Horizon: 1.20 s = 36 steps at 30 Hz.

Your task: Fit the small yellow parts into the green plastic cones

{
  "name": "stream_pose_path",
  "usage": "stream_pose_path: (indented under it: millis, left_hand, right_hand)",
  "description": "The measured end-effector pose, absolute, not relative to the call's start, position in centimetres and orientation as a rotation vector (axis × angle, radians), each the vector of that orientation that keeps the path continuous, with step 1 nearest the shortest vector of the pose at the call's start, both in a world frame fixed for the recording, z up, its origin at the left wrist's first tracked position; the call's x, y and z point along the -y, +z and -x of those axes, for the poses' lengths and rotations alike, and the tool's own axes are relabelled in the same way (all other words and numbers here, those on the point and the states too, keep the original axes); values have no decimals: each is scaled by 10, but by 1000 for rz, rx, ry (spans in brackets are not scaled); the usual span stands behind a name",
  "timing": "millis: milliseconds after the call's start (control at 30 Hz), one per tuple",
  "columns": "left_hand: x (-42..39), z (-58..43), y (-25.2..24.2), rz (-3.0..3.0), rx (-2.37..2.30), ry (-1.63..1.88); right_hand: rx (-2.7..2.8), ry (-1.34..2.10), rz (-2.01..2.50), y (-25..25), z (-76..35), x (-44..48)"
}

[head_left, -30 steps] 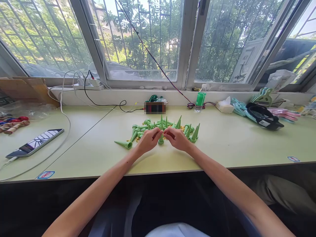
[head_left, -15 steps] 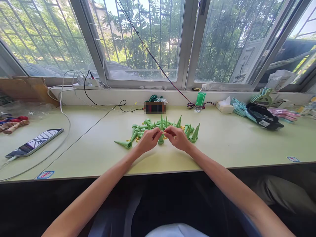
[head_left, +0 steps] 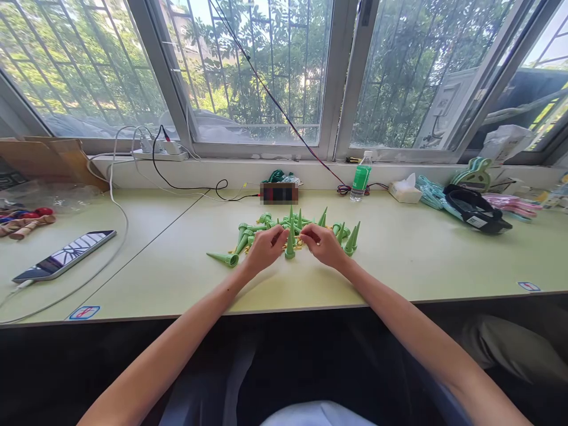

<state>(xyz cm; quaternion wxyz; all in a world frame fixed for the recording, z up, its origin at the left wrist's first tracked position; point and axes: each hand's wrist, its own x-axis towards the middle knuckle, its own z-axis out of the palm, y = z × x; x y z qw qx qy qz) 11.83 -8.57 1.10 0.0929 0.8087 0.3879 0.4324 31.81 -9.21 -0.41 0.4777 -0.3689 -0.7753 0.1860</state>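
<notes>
My left hand (head_left: pixel 267 244) hovers over the near edge of a pile of green plastic spikes, its fingers pinched together. Across from it, my right hand (head_left: pixel 323 244) is also closed in a pinch; anything between its fingertips is too small to name. One green spike (head_left: pixel 290 247) stands upright on its cap between the two hands. Several more upright spikes (head_left: pixel 352 239) are just right of my right hand. Left of my left hand, a loose green cone (head_left: pixel 224 258) lies on its side, its open end facing right. Small yellow pieces (head_left: pixel 298 242) are scattered among the spikes.
A tablet-like device (head_left: pixel 64 255) with a white cable lies at left. Along the back stand a blurred dark box (head_left: pixel 279 193), a water bottle (head_left: pixel 361 177) and a tissue pack (head_left: pixel 405 190). A black strapped item (head_left: pixel 477 208) sits at right.
My hands have drawn apart, the right one moving slightly right, and more of the upright spike between them shows. The view has shifted slightly.
</notes>
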Motion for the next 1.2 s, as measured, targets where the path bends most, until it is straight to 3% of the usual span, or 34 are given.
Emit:
stream_pose_path:
  millis: [267, 733, 1200]
  left_hand:
    - [85, -116, 7, -2400, -1135, 1263]
    - [79, -117, -2, -2522, -1148, 854]
    - [77, -116, 5, -2465, -1185, 1021]
  right_hand:
    - [1899, 423, 892, -6, -326, 87]
    - [1888, 402, 865, -8, -326, 85]
    - [1882, 408, 870, -7, -327, 85]
